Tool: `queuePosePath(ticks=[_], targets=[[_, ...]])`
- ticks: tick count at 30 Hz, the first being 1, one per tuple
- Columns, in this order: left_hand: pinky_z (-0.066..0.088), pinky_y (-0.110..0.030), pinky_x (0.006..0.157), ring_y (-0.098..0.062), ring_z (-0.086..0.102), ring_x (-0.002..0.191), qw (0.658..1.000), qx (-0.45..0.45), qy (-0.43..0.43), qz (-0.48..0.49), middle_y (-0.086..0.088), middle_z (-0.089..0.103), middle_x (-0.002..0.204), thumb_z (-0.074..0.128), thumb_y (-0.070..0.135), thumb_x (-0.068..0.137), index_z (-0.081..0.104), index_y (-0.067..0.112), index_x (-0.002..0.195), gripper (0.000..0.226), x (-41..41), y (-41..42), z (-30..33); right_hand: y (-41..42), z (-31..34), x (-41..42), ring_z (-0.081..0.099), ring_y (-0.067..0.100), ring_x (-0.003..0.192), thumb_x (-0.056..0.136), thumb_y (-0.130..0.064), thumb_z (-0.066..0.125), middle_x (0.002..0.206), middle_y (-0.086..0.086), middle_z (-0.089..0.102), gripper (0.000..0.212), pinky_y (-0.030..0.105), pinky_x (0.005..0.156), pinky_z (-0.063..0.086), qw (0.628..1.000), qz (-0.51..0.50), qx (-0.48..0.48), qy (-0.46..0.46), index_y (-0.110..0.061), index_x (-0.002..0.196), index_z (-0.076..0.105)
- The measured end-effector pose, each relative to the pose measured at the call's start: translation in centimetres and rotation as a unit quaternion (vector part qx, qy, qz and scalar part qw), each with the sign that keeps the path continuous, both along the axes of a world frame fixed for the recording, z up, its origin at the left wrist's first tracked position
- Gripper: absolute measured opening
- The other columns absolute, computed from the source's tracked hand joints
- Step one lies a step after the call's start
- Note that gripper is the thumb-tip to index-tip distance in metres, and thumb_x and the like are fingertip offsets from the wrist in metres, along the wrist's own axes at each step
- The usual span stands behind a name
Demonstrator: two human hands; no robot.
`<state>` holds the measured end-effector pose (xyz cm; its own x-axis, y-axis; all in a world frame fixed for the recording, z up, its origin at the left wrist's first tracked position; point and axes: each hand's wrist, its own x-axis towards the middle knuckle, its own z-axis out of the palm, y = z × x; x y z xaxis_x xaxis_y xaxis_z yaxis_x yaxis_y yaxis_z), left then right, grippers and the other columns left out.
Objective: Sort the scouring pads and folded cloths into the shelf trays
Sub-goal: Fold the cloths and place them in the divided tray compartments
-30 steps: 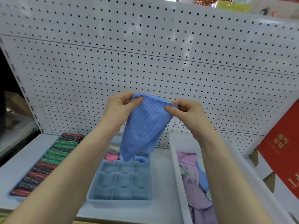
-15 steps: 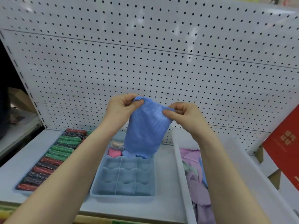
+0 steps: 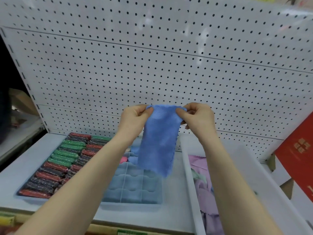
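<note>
A blue mesh cloth [image 3: 158, 143] hangs in the air in front of the pegboard, folded into a narrow strip. My left hand [image 3: 135, 119] pinches its top left corner and my right hand [image 3: 198, 117] pinches its top right corner. Below it sits a pale blue divided tray [image 3: 135, 189] with a pink cloth [image 3: 124, 159] and blue cloths [image 3: 133, 150] in its far cells; the near cells hold nothing. Left of it, a tray holds rows of red, green and black glittery scouring pads [image 3: 64, 160]. A white bin [image 3: 189, 167] at the right holds loose purple and pastel cloths [image 3: 205, 189].
A white pegboard [image 3: 152, 65] backs the shelf. A red box [image 3: 298, 160] leans at the far right. The shelf's front edge [image 3: 118, 223] runs along the bottom, with a green price label below it.
My hands have drawn closer together and the cloth has gone from a wide hanging sheet to a narrower, longer folded strip. The view has tilted down slightly.
</note>
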<state>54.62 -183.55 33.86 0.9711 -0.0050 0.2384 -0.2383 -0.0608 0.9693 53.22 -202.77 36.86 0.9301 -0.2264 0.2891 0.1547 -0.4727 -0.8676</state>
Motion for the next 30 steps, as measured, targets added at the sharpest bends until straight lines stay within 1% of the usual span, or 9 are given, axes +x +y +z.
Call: queuePosePath(ticks=[5,7,9,12,18,21,24,26,30], targets=[[0.028,-0.028,0.055,-0.011,0.031,0.057,0.993,0.032,-0.092,0.071,0.008,0.042,0.059,0.058,0.035,0.090,0.067,0.009,0.079,0.029,-2.1,-2.1,0.5,2.1,0.5,-1.0,0.069,0.011,0.054,0.081,-0.022,0.068,0.060,-0.001,0.069,0.012,0.023,0.048,0.049,0.998,0.039,0.032,-0.027,-0.014,0.073,0.065],[0.034,-0.026,0.051,-0.008,0.039,0.052,0.991,0.041,-0.108,0.069,0.017,0.054,0.057,0.059,0.032,0.093,0.075,0.025,0.083,0.020,-2.9,-2.7,1.0,2.6,0.8,-1.4,0.070,0.012,0.057,0.084,-0.023,0.069,0.064,0.001,0.072,0.014,0.021,0.050,0.050,0.996,0.060,0.056,-0.032,-0.011,0.076,0.069],[0.050,-0.021,0.066,-0.001,0.061,0.066,0.992,0.036,-0.112,0.053,0.022,0.072,0.076,0.060,0.029,0.095,0.075,0.037,0.089,0.018,-3.4,-2.9,1.5,2.7,1.0,-1.7,0.071,0.012,0.060,0.086,-0.023,0.069,0.067,0.000,0.073,0.015,0.018,0.051,0.050,0.994,0.073,0.073,-0.045,-0.014,0.076,0.073],[0.055,-0.029,0.087,-0.003,0.070,0.090,0.994,0.026,-0.110,0.006,0.019,0.075,0.089,0.064,0.023,0.093,0.074,0.040,0.096,0.021,-3.9,-2.8,1.8,2.7,1.1,-2.1,0.072,0.010,0.066,0.089,-0.022,0.065,0.070,-0.001,0.074,0.018,0.017,0.054,0.052,0.992,0.092,0.061,-0.062,-0.017,0.076,0.076],[0.053,-0.018,0.081,-0.003,0.068,0.085,0.993,0.021,-0.111,0.016,0.013,0.076,0.089,0.064,0.012,0.090,0.070,0.055,0.088,0.044,-3.8,-1.9,1.4,2.0,0.6,-2.6,0.073,0.012,0.073,0.092,-0.027,0.059,0.076,-0.002,0.075,0.020,0.020,0.057,0.052,0.989,0.105,0.072,-0.076,-0.021,0.085,0.077],[0.055,-0.026,0.082,-0.006,0.067,0.084,0.996,-0.011,-0.091,-0.008,0.007,0.077,0.091,0.063,0.009,0.090,0.072,0.045,0.090,0.038,-3.5,-1.1,1.5,0.3,-0.9,-2.5,0.070,0.010,0.090,0.086,-0.032,0.065,0.093,-0.005,0.075,0.020,0.026,0.077,0.056,0.988,0.103,0.104,-0.055,-0.029,0.105,0.071],[0.057,-0.033,0.083,-0.013,0.071,0.089,0.996,-0.046,-0.071,-0.041,0.005,0.077,0.094,0.063,0.004,0.091,0.073,0.032,0.098,0.031,-3.1,-0.2,1.9,-0.2,-3.2,-2.8,0.062,0.005,0.114,0.087,-0.032,0.070,0.121,-0.010,0.068,0.040,0.019,0.089,0.052,0.957,0.264,0.092,0.076,-0.026,0.126,0.061],[0.057,-0.030,0.077,-0.013,0.072,0.088,0.994,-0.065,-0.066,-0.050,0.004,0.077,0.093,0.063,0.003,0.091,0.073,0.026,0.099,0.026,-2.7,0.3,2.1,0.4,-5.0,-3.1,0.066,0.011,0.111,0.090,-0.021,0.070,0.118,-0.004,0.072,0.032,0.021,0.089,0.053,0.941,0.301,0.104,0.115,-0.018,0.121,0.066],[0.055,-0.022,0.072,-0.011,0.072,0.084,0.992,-0.118,-0.017,-0.040,0.005,0.076,0.089,0.061,0.009,0.094,0.070,0.020,0.100,0.015,-1.8,1.0,1.5,1.6,-6.6,-3.0,0.072,0.021,0.092,0.091,-0.011,0.067,0.104,0.012,0.075,0.018,0.035,0.087,0.056,0.943,0.243,0.195,0.118,-0.005,0.108,0.072]])
